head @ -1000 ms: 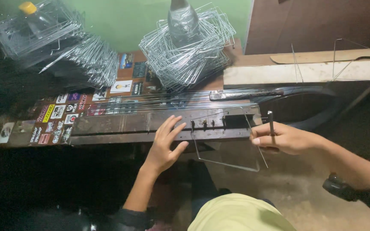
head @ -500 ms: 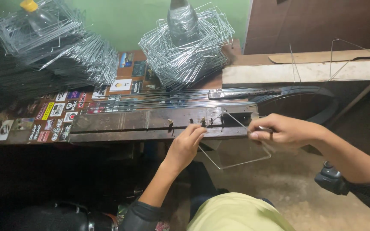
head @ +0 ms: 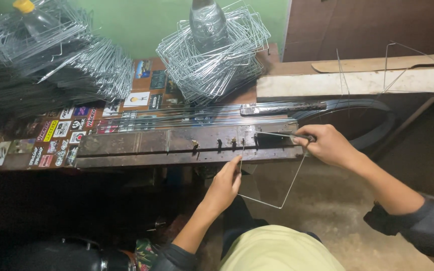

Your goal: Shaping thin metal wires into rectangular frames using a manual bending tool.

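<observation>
Wire bend on the jig: left pinches the wire, right grips the lever.

The thin wire (head: 282, 193) hangs off the front edge of the rusty metal jig plate (head: 177, 146), already bent into an open angular loop below the bench, upper end caught among the pins (head: 233, 143). Left hand (head: 225, 184) pinches the wire's left leg between thumb and fingertips, just under the plate edge. Right hand (head: 327, 145) is closed around the handle of the bending lever (head: 277, 135) at the plate's right end. To do it well, I'd judge: keep the wire seated flat against the pins, hold the pinch close to the bend so the leg can't twist, swing the lever in one even stroke. Straight wire stock (head: 187, 118) lies behind the plate; finished frames are stacked around a plastic bottle (head: 208, 22) further back.
</observation>
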